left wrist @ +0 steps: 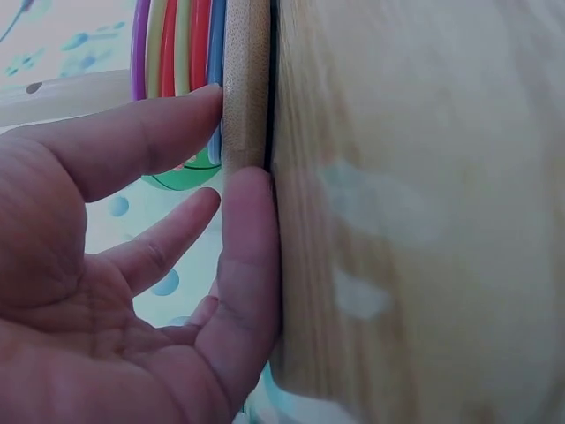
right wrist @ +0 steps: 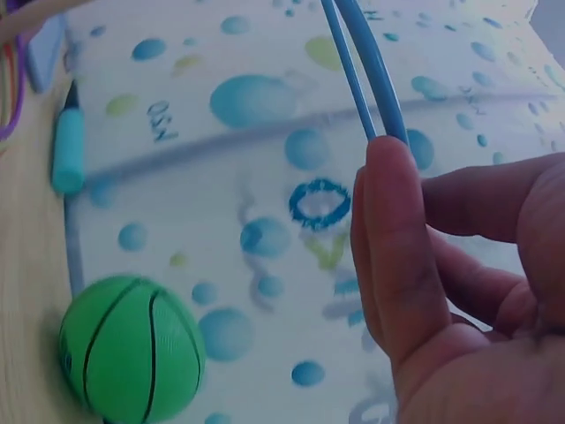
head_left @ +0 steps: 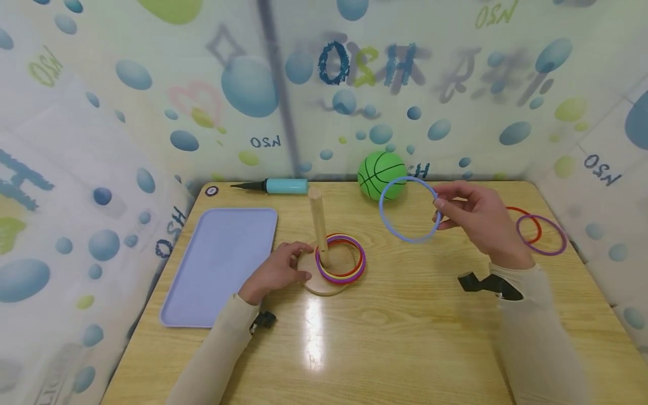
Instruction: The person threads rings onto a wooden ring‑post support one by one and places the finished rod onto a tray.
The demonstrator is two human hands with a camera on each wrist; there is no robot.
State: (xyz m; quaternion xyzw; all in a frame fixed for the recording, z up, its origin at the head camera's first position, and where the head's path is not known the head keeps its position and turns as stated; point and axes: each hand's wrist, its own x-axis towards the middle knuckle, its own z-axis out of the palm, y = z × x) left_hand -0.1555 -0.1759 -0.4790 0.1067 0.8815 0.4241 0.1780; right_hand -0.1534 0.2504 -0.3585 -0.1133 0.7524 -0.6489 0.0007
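A round wooden base (head_left: 324, 288) with an upright peg (head_left: 318, 225) stands mid-table. Several rings (head_left: 362, 264) in purple, yellow and red lie stacked around the peg; the left wrist view adds a blue ring (left wrist: 215, 53) lowest, against the base. My left hand (head_left: 278, 267) holds the base's left edge, thumb and fingers spread along the rim. Raised over the table to the right, my right hand (head_left: 473, 216) pinches a light blue ring (head_left: 383, 211) by its right side between thumb and fingers. In the right wrist view only part of that ring (right wrist: 380, 75) shows.
A red ring (head_left: 538, 225) and a purple ring (head_left: 559, 247) overlap at the table's right edge. A green ball (head_left: 377, 171) sits at the back, with a turquoise hand pump (head_left: 287, 186) to its left. A lavender tray (head_left: 223, 259) lies at left, near a small round disc (head_left: 211, 191).
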